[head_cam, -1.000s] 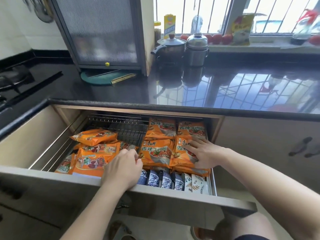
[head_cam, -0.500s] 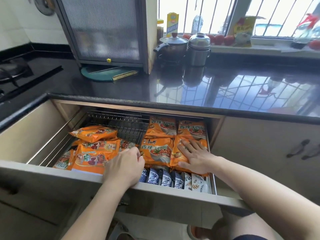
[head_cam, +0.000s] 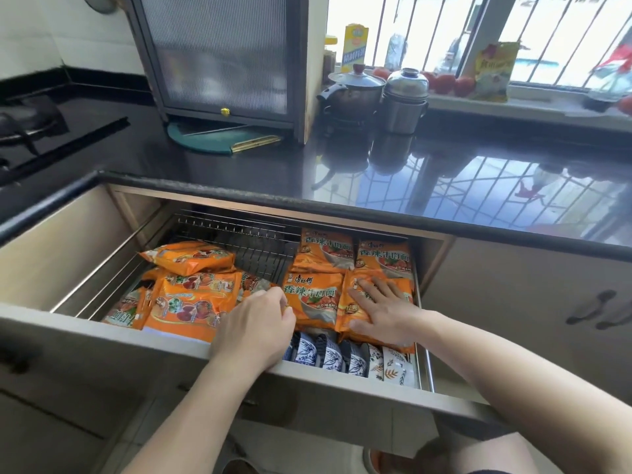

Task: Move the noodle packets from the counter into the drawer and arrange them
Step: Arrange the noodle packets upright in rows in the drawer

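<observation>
The drawer [head_cam: 102, 336] stands pulled out below the black counter [head_cam: 239, 172]. Several orange noodle packets lie in it: a loose pile on the left [head_cam: 191, 302], and on the right two at the back [head_cam: 325, 251] and two in front. My left hand [head_cam: 256, 323] reaches over the drawer front, its fingers curled at the left edge of the middle front packet [head_cam: 314, 299]. My right hand [head_cam: 386, 309] lies flat, fingers spread, pressing on the front right packet [head_cam: 349, 311]. No packets show on the counter.
Blue and white bowls [head_cam: 335, 354] stand on edge along the drawer front, under the right packets. Bare wire rack [head_cam: 260, 248] shows at the back middle. On the counter are a lidded pot [head_cam: 352, 94], a steel container [head_cam: 403, 100], a ribbed-door cabinet [head_cam: 222, 56] and a stove [head_cam: 27, 121].
My left hand has shifted right from the left pile to the edge of the middle packet. My right hand has stayed flat on the front right packet.
</observation>
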`<state>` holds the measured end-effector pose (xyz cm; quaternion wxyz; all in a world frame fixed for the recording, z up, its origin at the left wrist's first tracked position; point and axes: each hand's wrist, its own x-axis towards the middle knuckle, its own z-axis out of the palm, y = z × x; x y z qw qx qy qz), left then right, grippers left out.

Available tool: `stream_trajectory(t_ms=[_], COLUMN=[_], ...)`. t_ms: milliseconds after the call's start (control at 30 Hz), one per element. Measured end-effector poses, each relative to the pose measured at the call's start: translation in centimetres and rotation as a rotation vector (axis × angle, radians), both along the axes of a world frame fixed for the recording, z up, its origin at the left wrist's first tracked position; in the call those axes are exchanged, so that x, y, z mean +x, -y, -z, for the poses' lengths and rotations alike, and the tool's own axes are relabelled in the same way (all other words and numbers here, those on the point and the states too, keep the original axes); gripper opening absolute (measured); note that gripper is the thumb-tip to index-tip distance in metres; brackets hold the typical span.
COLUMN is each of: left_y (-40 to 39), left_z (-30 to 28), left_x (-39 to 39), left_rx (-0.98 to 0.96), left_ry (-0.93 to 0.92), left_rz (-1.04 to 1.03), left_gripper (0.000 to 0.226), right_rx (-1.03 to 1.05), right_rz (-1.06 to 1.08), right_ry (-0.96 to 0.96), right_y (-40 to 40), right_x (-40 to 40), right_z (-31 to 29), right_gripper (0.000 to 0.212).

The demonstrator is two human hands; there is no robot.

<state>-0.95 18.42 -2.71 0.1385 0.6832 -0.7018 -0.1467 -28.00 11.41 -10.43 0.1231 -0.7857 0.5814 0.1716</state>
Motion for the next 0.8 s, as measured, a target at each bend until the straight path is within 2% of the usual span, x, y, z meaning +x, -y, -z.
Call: stream_trajectory(t_ms=[67, 133, 233, 333, 400, 467, 533, 600, 667, 800], left_y=[0.6, 1.5, 2.9, 3.4, 3.4, 3.3, 3.3, 3.2, 3.1, 3.2], left_z=[-0.6, -1.4, -1.8, -0.9, -0.4, 0.0, 0.2, 0.2, 0.2, 0.4], left_x=[1.2, 3.7, 9.2, 13.3, 13.9, 13.8, 13.8, 14.1, 14.4, 14.6], left_rx=[-0.016, -0.094, -0.158, -0.065, -0.035, -0.065, -0.102, -0.125, -0.125, -0.157], left_ry=[-0.160, -0.184, 0.033, 0.189, 0.186, 0.167, 0.145, 0.120, 0.114, 0.110], left_rz=[-0.034, -0.108, -0.254, -0.363, -0.386, -0.368, -0.366, -0.365, -0.353, -0.349], left_gripper=[0.016, 0.016, 0.018, 0.022, 0.021, 0.019, 0.019, 0.020, 0.020, 0.021], right_rx=[-0.006, -0.112, -0.264, -0.257, -0.262, -0.243, -0.147, -0.016, 0.014, -0.120], right_rz=[0.049, 0.064, -0.017, -0.110, -0.164, -0.180, -0.173, -0.191, -0.242, -0.384], right_ry=[0.054, 0.142, 0.257, 0.358, 0.408, 0.430, 0.424, 0.384, 0.308, 0.151], right_y=[0.1, 0.3, 1.1, 2.8, 5.0, 7.9, 10.8, 13.3, 14.9, 16.4], right_x=[0.8, 2.8, 8.0, 14.4, 18.8, 23.2, 27.2, 30.2, 32.0, 32.5], right_z=[-1.2, -2.7, -4.4, -5.1, -4.8, -4.2, -3.3, -2.3, -1.1, 0.4], right_gripper=[0.094, 0.081, 0.053, 0.046, 0.050, 0.065, 0.086, 0.097, 0.100, 0.095])
